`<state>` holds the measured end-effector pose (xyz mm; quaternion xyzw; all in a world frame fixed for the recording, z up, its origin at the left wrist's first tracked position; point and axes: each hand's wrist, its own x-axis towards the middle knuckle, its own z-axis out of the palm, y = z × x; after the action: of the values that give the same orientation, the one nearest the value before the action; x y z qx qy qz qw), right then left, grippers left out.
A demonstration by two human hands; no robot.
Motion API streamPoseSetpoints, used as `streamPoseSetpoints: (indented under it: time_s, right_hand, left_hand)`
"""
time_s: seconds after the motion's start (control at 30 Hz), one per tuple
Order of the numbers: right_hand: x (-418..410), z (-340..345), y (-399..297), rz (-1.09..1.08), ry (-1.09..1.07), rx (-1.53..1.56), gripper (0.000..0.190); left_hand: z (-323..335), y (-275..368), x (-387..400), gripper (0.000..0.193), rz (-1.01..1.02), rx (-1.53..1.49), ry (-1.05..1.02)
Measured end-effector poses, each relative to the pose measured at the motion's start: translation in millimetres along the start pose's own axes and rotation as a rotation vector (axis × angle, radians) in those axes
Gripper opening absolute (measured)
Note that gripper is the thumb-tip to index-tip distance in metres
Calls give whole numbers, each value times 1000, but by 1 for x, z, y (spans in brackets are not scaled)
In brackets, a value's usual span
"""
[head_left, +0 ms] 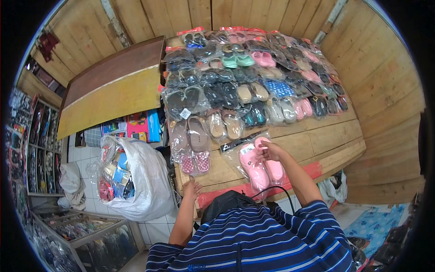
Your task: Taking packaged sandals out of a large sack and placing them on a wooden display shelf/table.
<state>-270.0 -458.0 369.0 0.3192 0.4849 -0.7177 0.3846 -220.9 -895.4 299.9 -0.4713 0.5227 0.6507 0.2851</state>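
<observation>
On the wooden table in front of me lies a pair of pink clogs in a clear plastic bag with a black header. My right hand rests on these clogs, fingers spread over the upper part; whether it grips them is unclear. My left hand is at the table's front left edge, fingers apart and holding nothing visible. Just above it are small pink dotted sandals, below a pair of brown clogs in plastic. Beige-soled sandals lie to the right of those.
Rows of bagged footwear cover the table's far part. A large white sack with bagged items stands on the floor at left, near a yellow and brown board. A glass display case is at lower left; wooden walls enclose the table.
</observation>
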Motion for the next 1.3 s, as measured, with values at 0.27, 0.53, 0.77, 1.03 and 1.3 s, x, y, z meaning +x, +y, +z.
streamPoseSetpoints:
  time_s: [0.27,0.53,0.77,1.03,1.3]
  right_hand:
    - [-52,-48,108,26,378,114,44]
    - [-46,-60,151,36,439,60,34]
    - [-57,-77,173,92,232,2,26]
    - [-46,-119,190,-94,234,-233,31]
    - [-81,-119,180,-287,115,94,37]
  left_hand:
    - [94,33,-88,27,-234,289,-651]
    - [217,-33,-90,49,-664,525,-799]
    - [221,-94,-65,47,-681,604,-634]
    - [210,-144,-82,38,-202,694,-352]
    - [210,-173,-128,49,143,547,-258]
